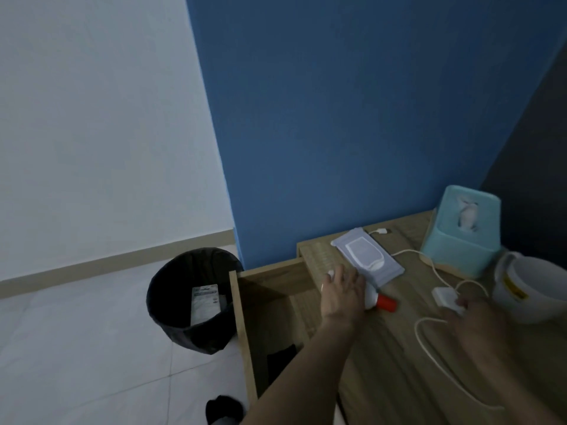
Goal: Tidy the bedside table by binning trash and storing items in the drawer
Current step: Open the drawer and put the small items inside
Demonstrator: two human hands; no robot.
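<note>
My left hand (342, 294) lies over a white bottle with a red cap (387, 303) on the wooden bedside table (386, 363), fingers around its body. My right hand (478, 320), blurred, pinches a white charger plug (446, 297) whose white cable (429, 351) loops across the tabletop. A grey wet-wipes pack (366, 256) lies just beyond the left hand. The drawer (270, 311) stands pulled out to the left of the tabletop, with something dark inside near its front. A black-lined bin (193, 299) stands on the floor to the left, with a white packet in it.
A teal tissue box (463, 231) stands at the back right on a wooden tray. A white mug (530, 289) sits at the right edge. A blue wall backs the table. Pale floor tiles surround the bin.
</note>
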